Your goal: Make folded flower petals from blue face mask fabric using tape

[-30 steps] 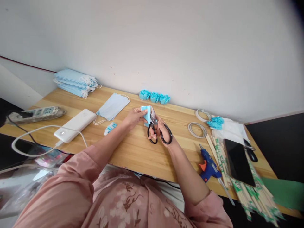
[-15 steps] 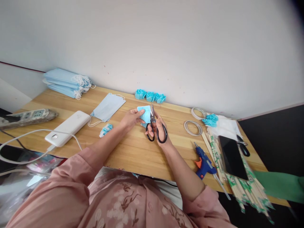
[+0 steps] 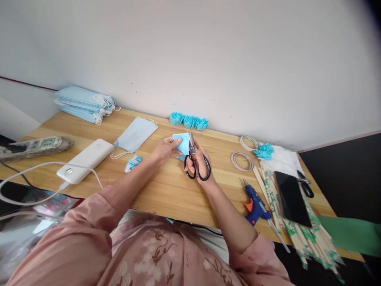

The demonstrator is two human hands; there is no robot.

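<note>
Over the middle of the table, my left hand [image 3: 166, 149] pinches a folded light-blue piece of fabric [image 3: 183, 143], thumb on top. My right hand [image 3: 205, 163] holds black-handled scissors [image 3: 203, 167] with fingers through the loops. The metal blades point toward the wall and lie along the right edge of the blue piece; whether they are cutting into it I cannot tell. Another bit of blue shows just under the held piece. Behind my hands, blue fabric flowers [image 3: 189, 121] stand in a row by the wall. A small blue-and-white folded strip [image 3: 133, 163] lies near my left forearm.
At left are a stack of face masks [image 3: 81, 103], one loose mask [image 3: 136, 134], a white power bank [image 3: 85, 161] with its cable, and a power strip [image 3: 38, 146]. At right lie tape rolls [image 3: 242, 161], a glue gun [image 3: 255, 204], a phone [image 3: 293, 198] and wrapped chopsticks [image 3: 315, 242].
The scissor handles have drawn slightly closer together. Both hands keep nearly the same place, and the blue piece stays in the left hand's pinch.
</note>
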